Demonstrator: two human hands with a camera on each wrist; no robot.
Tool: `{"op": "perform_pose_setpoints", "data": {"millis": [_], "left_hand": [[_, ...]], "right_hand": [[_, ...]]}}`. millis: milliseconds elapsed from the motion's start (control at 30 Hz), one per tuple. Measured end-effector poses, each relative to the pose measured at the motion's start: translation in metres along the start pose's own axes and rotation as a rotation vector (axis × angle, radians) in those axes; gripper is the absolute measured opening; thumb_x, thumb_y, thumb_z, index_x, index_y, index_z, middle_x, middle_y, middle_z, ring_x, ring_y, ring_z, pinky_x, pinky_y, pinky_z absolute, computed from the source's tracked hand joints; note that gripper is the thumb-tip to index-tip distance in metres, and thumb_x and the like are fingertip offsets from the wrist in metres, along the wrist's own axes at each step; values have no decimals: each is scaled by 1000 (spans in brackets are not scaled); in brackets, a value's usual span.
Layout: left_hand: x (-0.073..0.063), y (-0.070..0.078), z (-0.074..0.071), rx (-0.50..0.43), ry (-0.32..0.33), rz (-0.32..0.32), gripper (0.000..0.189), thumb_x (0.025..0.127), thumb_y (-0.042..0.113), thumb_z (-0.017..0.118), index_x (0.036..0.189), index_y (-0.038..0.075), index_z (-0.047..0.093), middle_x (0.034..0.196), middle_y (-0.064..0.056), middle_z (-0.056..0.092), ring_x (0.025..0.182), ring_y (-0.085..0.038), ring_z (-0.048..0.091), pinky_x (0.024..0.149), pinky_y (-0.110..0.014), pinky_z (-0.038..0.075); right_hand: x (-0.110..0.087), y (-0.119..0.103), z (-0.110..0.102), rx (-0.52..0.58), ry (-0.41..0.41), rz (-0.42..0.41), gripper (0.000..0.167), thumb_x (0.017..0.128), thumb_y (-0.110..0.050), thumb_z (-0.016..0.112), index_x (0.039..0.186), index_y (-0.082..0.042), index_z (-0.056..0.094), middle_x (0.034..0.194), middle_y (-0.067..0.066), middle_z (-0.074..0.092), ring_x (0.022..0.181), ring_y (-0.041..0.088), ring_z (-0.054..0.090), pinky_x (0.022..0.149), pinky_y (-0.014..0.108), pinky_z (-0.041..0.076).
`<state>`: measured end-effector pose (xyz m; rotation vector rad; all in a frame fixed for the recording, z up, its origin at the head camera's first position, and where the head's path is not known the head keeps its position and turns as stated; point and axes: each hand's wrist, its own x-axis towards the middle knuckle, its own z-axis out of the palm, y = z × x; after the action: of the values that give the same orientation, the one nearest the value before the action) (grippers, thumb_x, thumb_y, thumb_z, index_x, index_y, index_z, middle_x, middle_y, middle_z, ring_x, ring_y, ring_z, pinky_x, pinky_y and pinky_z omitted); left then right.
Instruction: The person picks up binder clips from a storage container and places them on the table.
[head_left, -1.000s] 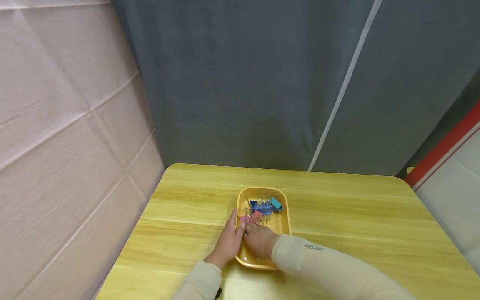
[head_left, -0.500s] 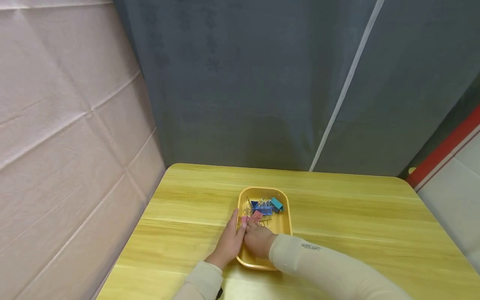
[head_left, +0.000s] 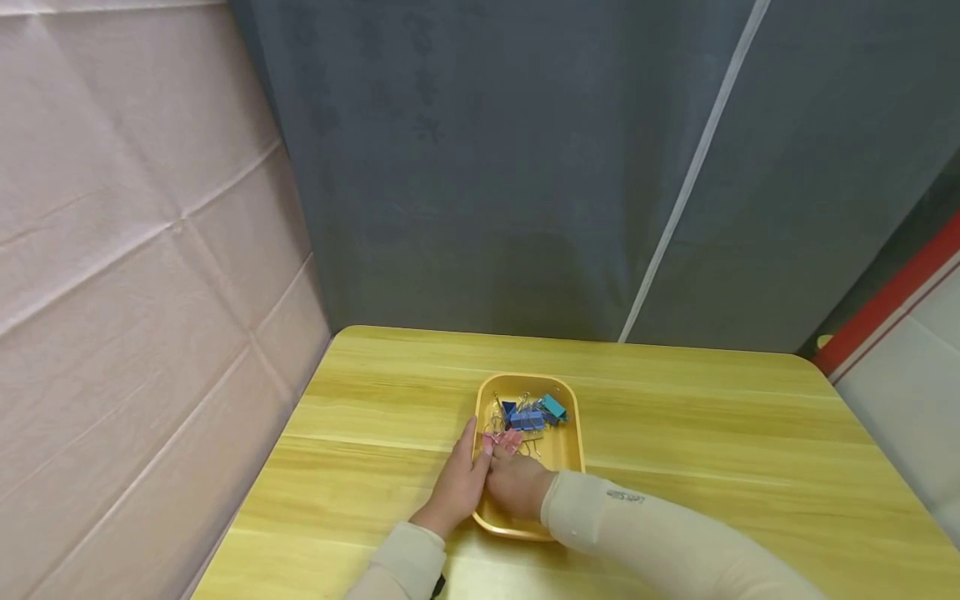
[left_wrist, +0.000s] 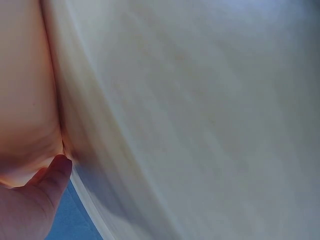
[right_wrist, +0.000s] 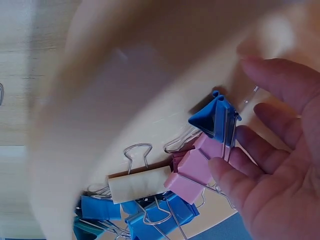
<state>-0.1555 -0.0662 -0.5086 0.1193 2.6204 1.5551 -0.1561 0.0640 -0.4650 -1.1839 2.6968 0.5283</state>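
My left hand [head_left: 459,483] holds the left wall of a yellow tray [head_left: 562,454], fingers along the outside and thumb near the rim. In the left wrist view a fingertip [left_wrist: 60,167] presses at the tray's edge. My right hand [head_left: 517,482] reaches down into the tray among binder clips. Seen from the right wrist, its fingers are spread and loosely bent, touching a pink binder clip [right_wrist: 195,167] and a blue binder clip [right_wrist: 220,127] standing against it. A cream binder clip [right_wrist: 140,184] lies beside the pink one.
Farther back in the tray lie blue binder clips [head_left: 527,419] and a teal binder clip [head_left: 553,406]. The tray stands on a wooden table [head_left: 697,433]. A grey curtain [head_left: 480,183] hangs behind, and a pale pink cloth wall [head_left: 135,275] is at the left.
The pink clips beside my right fingertips have shifted and tilted slightly. Both hands stay in nearly the same place, and the tray has not moved.
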Motion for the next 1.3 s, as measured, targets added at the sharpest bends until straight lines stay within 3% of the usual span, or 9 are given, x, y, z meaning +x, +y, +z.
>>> {"op": "perform_pose_setpoints", "data": {"millis": [200,367,567,900,1300], "left_hand": [[0,0,0,4,1,6,59,104,26,41,155,7,16,157,-19,24,141,-41,26,116,-56,20],[-1,1,0,9,6,17,59,104,26,41,154,6,17,156,-20,24,140,-41,27,116,-55,21],[-2,1,-1,8,6,26,60,104,28,41,154,4,17,156,-21,24,140,-42,27,115,-56,21],[-1,1,-1,10,1,29,60,105,28,40,154,3,17,156,-21,23,140,-43,26,115,-56,20],[-3,3,-1,-1,-9,13,61,104,27,42,155,5,15,157,-20,22,141,-42,26,115,-57,19]], "right_hand": [[-3,0,-1,83,-14,-12,54,88,-18,65,140,-12,52,147,7,45,132,24,46,96,32,51],[-8,0,-2,142,21,-34,50,88,-15,66,137,-12,55,141,7,52,126,27,52,93,34,54],[-13,0,-5,137,66,-82,37,85,-14,70,122,-11,66,118,5,65,105,20,64,82,31,58],[-18,3,-4,143,87,-104,14,82,-13,70,95,-17,69,100,2,68,88,16,66,72,31,58],[-24,10,1,179,150,-138,21,78,-10,73,96,-20,71,108,-1,69,103,14,64,79,28,56]]}}
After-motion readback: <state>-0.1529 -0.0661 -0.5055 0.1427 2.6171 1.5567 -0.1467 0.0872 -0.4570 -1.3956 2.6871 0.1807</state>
